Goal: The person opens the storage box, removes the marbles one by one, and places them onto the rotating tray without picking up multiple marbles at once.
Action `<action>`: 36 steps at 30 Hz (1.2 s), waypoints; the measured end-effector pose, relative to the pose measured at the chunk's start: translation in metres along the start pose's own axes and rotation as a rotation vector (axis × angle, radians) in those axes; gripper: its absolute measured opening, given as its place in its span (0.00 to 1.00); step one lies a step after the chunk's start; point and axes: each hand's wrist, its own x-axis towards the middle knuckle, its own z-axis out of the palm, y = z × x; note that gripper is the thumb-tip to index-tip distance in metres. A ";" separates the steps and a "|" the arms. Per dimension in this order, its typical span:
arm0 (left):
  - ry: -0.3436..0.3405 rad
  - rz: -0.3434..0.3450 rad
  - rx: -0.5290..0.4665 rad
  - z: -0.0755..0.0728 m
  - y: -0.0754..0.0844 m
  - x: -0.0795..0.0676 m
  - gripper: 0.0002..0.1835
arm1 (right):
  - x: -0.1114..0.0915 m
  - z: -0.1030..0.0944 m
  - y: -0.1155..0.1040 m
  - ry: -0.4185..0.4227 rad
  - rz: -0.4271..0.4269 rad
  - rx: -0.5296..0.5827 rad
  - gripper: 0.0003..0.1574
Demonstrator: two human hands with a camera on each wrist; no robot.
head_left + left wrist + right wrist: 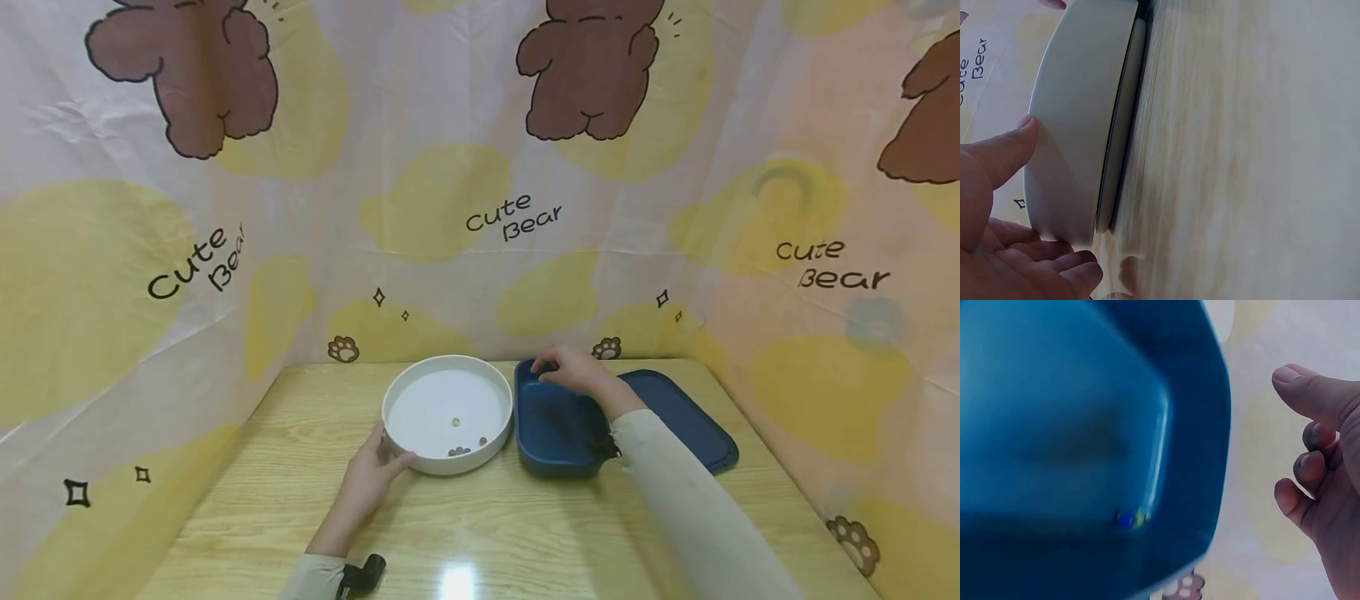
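1. Plainly, we see the left hand gripping the white dish on the table, thumb at the rim and fingers against the outer wall, partly hidden from the head view.
2. Our right hand hangs over the far part of the blue box, just beside the dish, its thumb standing apart from loosely bent fingers.
3. Inside the dish we make out a green bead and a brown bead; a brownish cluster near the front wall is too small to tell.
4. Low in the box, the right wrist view gives us a blue blob against a yellowish one, both blurred.
5. Our right sleeve, cut off below, covers part of the lid to the box's right.
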 end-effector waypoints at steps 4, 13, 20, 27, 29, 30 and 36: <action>0.005 0.009 0.012 0.000 -0.001 0.001 0.51 | -0.012 -0.008 0.009 -0.003 0.038 -0.038 0.10; 0.005 -0.001 -0.003 -0.002 0.001 0.001 0.51 | -0.028 -0.011 0.034 -0.025 0.114 -0.105 0.11; -0.009 -0.014 -0.011 -0.001 0.000 0.002 0.52 | -0.038 -0.005 0.055 -0.001 0.104 -0.154 0.12; 0.001 -0.010 -0.015 -0.001 -0.003 0.002 0.53 | -0.044 0.005 0.065 -0.002 0.162 -0.150 0.14; 0.006 -0.003 -0.018 -0.001 -0.003 0.002 0.53 | -0.045 0.008 0.066 -0.010 0.198 -0.121 0.15; 0.007 0.000 -0.017 -0.001 -0.003 0.002 0.53 | -0.045 0.010 0.067 -0.013 0.215 -0.112 0.15; 0.007 0.000 -0.026 -0.001 -0.003 0.001 0.52 | -0.046 0.016 0.071 0.001 0.200 -0.112 0.18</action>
